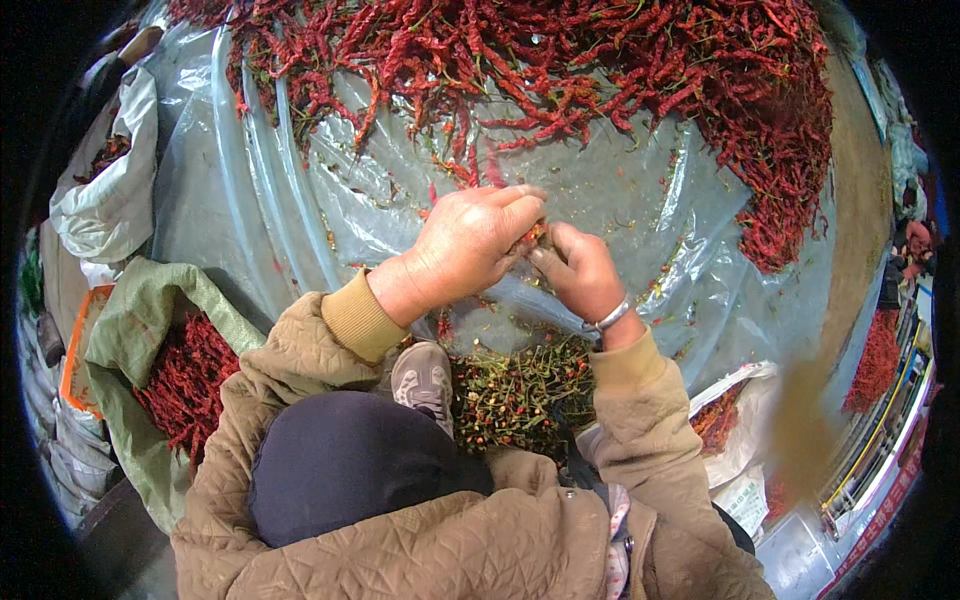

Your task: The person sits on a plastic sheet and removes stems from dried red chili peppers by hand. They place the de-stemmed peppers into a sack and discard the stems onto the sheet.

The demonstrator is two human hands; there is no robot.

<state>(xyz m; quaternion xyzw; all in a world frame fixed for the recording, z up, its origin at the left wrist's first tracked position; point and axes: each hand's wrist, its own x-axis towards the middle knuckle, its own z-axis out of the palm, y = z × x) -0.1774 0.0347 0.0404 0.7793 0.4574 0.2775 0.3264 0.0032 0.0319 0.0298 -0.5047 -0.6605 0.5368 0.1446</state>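
My left hand (476,236) and my right hand (585,274) come close together over a clear plastic sheet (600,176). The left hand is curled around a small bunch of dried red chilies (534,234), mostly hidden by its fingers; red and orange bits show at the fingertips. The thumb and fingers of my right hand are bent at that bunch, and whether they pinch part of it cannot be told. Beyond my hands a large heap of dried red chilies (450,52) lies on the sheet. Green stems and seeds (525,390) are piled beside my shoe.
A green woven sack (150,292) of red chilies stands open at the left, with a white sack (105,217) above it. At the right is another white sack (750,435) with orange-red chilies. My shoe (422,382) rests below my left wrist.
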